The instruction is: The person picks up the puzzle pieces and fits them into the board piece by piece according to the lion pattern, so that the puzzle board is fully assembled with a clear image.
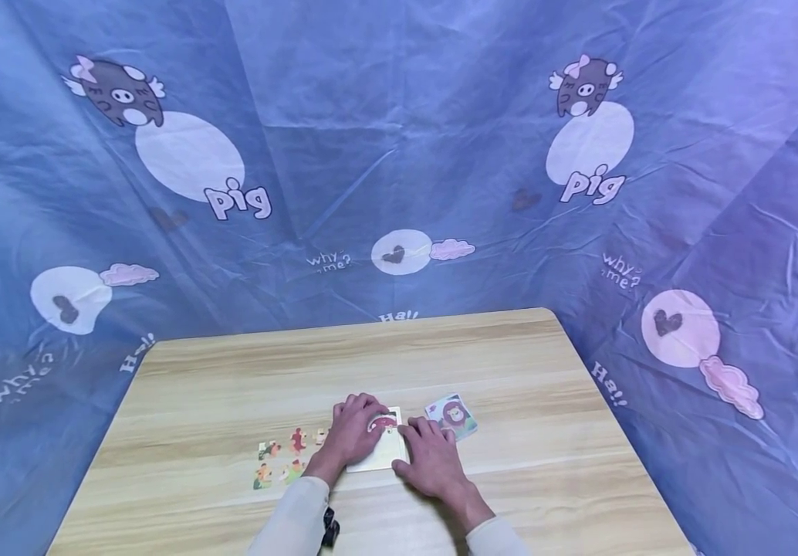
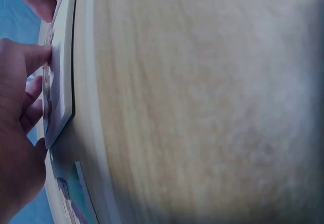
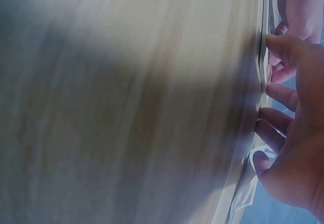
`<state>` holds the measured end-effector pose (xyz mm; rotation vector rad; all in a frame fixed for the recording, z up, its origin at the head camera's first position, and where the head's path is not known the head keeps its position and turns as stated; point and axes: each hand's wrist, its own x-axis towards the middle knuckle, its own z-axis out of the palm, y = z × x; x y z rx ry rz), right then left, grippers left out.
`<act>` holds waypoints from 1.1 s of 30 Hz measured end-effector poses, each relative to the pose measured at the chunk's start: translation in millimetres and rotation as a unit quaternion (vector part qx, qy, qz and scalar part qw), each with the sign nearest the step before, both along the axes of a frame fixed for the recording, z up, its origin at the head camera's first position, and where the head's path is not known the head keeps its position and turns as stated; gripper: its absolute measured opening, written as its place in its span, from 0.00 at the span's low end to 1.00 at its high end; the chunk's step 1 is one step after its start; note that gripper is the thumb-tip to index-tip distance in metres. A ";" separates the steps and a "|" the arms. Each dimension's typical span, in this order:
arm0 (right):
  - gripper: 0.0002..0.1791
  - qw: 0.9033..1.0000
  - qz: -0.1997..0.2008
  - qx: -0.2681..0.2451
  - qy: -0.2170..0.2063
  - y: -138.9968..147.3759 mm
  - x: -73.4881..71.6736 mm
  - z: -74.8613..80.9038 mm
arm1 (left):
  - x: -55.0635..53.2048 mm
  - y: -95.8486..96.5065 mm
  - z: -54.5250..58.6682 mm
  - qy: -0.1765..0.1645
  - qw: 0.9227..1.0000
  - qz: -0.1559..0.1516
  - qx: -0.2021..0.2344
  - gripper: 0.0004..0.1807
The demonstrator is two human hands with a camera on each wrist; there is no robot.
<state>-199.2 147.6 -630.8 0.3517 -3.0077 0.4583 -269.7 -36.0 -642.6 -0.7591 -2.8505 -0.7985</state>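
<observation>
A pale, square puzzle board (image 1: 374, 462) lies on the table, with a red and white picture part (image 1: 383, 422) at its far end and a bare near end. My left hand (image 1: 352, 432) reaches over the board's left side, its thumb pressing on the picture part and its fingers at the far edge. In the left wrist view that thumb (image 2: 38, 55) comes down on the board's face. At the right edge my right hand (image 1: 432, 459) holds the board, thumb near the close corner and forefinger farther up. Its other fingers (image 3: 276, 122) rest beside the board.
Left of the board lie several loose jigsaw pieces (image 1: 298, 440), some partly hidden by the left forearm. A square picture with a lion (image 1: 456, 415) is just beyond the right hand. Blue printed cloth (image 1: 399, 154) hangs behind the wooden table (image 1: 232, 378).
</observation>
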 end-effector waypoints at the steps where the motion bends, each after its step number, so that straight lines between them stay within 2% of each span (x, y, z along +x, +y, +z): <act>1: 0.34 1.000 0.000 -0.001 -0.001 -0.1 0.0 0.5 | 0.3 0.2 0.6 -0.004 1.000 0.003 -0.003 0.13; 4: 0.34 1.000 0.001 -0.003 -0.001 -0.3 -0.1 1.8 | 1.4 0.6 1.5 -0.006 1.000 0.011 -0.011 0.15; 11: 0.34 1.000 0.000 0.000 0.002 0.1 0.7 2.0 | 5.5 2.4 2.2 0.020 1.000 0.018 -0.015 0.10; 17: 0.35 1.000 0.001 -0.005 0.001 -0.1 3.3 0.0 | 9.1 3.1 1.7 0.024 0.999 0.021 -0.023 0.09; 22: 0.35 1.000 0.003 -0.001 0.004 0.1 3.8 -1.0 | 9.9 -0.3 4.8 0.011 1.000 0.021 -0.006 0.10; 28: 0.35 1.000 0.002 0.005 0.007 2.2 3.7 0.9 | 10.2 -8.3 9.8 -0.007 0.998 0.038 0.039 0.12; 33: 0.35 1.000 0.001 0.004 -0.001 4.0 4.3 2.0 | 15.2 -16.5 13.7 -0.011 0.997 0.050 0.049 0.15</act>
